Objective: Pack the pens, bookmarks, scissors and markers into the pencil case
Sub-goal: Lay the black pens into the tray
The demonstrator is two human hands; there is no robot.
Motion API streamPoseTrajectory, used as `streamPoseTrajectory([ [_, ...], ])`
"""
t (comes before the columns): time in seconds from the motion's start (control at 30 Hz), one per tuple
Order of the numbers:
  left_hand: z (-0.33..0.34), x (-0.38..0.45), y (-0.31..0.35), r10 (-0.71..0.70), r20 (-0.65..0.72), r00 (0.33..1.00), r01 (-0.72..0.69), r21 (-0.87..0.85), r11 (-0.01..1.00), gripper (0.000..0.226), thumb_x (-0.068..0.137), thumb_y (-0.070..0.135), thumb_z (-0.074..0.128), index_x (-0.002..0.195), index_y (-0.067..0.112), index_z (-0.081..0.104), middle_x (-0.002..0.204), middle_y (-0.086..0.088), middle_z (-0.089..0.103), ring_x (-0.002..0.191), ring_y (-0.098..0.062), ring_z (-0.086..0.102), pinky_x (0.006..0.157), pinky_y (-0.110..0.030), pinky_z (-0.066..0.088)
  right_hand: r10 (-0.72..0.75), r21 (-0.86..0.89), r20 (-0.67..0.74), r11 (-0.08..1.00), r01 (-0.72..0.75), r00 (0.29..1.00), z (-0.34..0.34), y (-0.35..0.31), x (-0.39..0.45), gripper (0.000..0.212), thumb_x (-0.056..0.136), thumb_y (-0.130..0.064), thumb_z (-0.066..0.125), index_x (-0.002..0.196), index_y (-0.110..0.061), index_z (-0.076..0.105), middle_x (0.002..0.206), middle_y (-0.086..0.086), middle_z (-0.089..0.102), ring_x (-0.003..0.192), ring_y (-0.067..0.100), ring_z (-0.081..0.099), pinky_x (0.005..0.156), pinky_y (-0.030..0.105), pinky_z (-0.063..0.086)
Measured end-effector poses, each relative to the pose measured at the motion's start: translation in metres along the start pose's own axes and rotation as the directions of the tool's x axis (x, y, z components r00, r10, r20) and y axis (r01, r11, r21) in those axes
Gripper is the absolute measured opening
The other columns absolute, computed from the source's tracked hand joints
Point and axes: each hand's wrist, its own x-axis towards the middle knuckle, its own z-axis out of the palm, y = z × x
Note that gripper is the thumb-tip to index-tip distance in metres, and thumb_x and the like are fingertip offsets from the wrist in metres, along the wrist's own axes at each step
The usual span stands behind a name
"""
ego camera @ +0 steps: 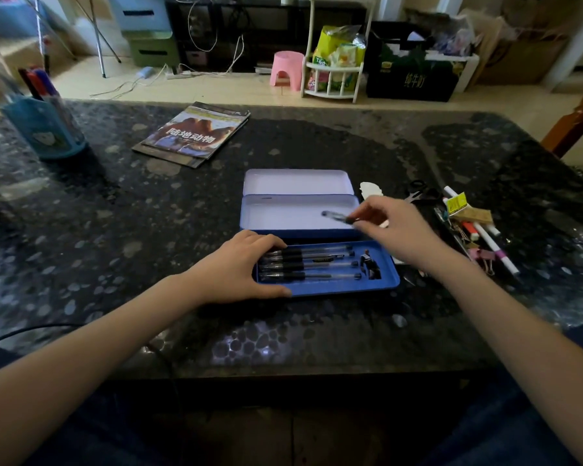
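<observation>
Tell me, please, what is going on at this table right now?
A person is packing stationery into a blue pencil case. The left hand rests on the near tray, which already holds four pens. The right hand pinches another pen above the open case. The scissors and markers lie in a pile to the right, not yet packed.
</observation>
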Motion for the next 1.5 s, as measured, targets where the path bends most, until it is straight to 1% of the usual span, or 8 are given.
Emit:
streamPoseTrajectory([
  [0.17,0.002,0.003,-0.007,0.006,-0.033,0.999,-0.007,-0.027,1.0,0.053,0.081,0.045,0.066,0.126,0.031,0.043,0.121,0.008,0.051,0.112,-0.007,0.04,0.095,-0.023,0.036,-0.137,0.134,0.324,0.986,0.098,0.936,0.022,-0.021,-0.018,0.015,0.086,-0.006,0.065,0.095,-0.016,0.07,0.086,-0.01,0.069,0.076,-0.007,0.062,0.067,0.009,0.047],
  [0.27,0.004,0.003,-0.009,0.029,-0.037,0.999,-0.029,-0.018,0.999,0.052,0.08,0.035,0.068,0.126,0.03,0.044,0.12,0.009,0.052,0.112,-0.007,0.041,0.094,-0.022,0.035,-0.166,0.136,0.393,0.983,0.122,0.904,0.031,-0.023,-0.023,0.02,0.084,-0.006,0.064,0.094,-0.022,0.07,0.093,-0.01,0.07,0.086,0.003,0.065,0.076,0.016,0.052],
  [0.53,0.005,0.005,-0.012,0.062,-0.08,0.995,-0.063,-0.014,0.998,0.048,0.081,0.032,0.068,0.123,0.029,0.047,0.115,0.01,0.054,0.108,-0.006,0.043,0.09,-0.02,0.033,-0.265,0.068,0.337,0.964,0.258,0.903,0.048,-0.026,-0.031,0.012,0.081,-0.005,0.07,0.087,-0.015,0.069,0.085,-0.013,0.06,0.079,-0.005,0.057,0.075,0.007,0.045],
  [0.7,0.005,0.007,-0.011,0.065,-0.107,0.992,-0.073,-0.07,0.995,0.044,0.081,0.033,0.069,0.121,0.026,0.051,0.114,0.012,0.056,0.103,0.0,0.045,0.087,-0.013,0.033,-0.299,-0.057,0.3,0.942,0.33,0.906,0.058,-0.029,-0.034,0.007,0.083,-0.014,0.07,0.082,-0.012,0.063,0.085,-0.004,0.059,0.082,0.009,0.05,0.078,0.025,0.045],
  [0.9,0.005,0.007,-0.01,0.076,-0.089,0.993,-0.082,-0.068,0.994,0.052,0.076,0.042,0.072,0.121,0.028,0.05,0.114,0.015,0.054,0.106,-0.001,0.044,0.089,-0.014,0.031,-0.25,-0.076,0.244,0.958,0.276,0.937,0.064,-0.033,-0.035,0.017,0.084,-0.019,0.069,0.077,-0.021,0.054,0.082,-0.009,0.052,0.082,0.007,0.045,0.075,0.025,0.042],
  [1.1,0.008,0.007,-0.012,0.056,-0.078,0.995,-0.06,-0.052,0.997,0.057,0.074,0.042,0.073,0.124,0.032,0.046,0.12,0.013,0.052,0.114,-0.006,0.043,0.097,-0.022,0.033,-0.18,0.071,0.235,0.983,0.168,0.955,0.057,-0.03,-0.031,0.012,0.084,-0.029,0.07,0.083,-0.021,0.061,0.072,-0.009,0.06,0.068,0.007,0.055,0.064,0.022,0.045],
  [1.3,0.006,0.005,-0.01,0.026,-0.049,0.998,-0.028,-0.044,0.999,0.055,0.079,0.045,0.068,0.127,0.032,0.044,0.126,0.013,0.048,0.118,-0.006,0.038,0.097,-0.02,0.03,0.055,-0.162,-0.123,0.984,-0.074,0.991,0.004,0.002,-0.004,0.009,0.088,-0.03,0.063,0.086,-0.021,0.061,0.074,-0.003,0.061,0.073,0.019,0.06,0.068,0.036,0.052],
  [1.5,0.008,0.005,-0.009,0.022,-0.051,0.998,-0.023,-0.025,0.999,0.052,0.081,0.046,0.066,0.127,0.035,0.044,0.126,0.015,0.047,0.119,-0.003,0.035,0.099,-0.02,0.029,0.504,-0.474,-0.268,0.673,-0.567,0.821,-0.043,0.059,0.002,0.024,0.089,-0.01,0.055,0.111,-0.008,0.064,0.116,0.019,0.062,0.11,0.037,0.058,0.087,0.042,0.048],
])
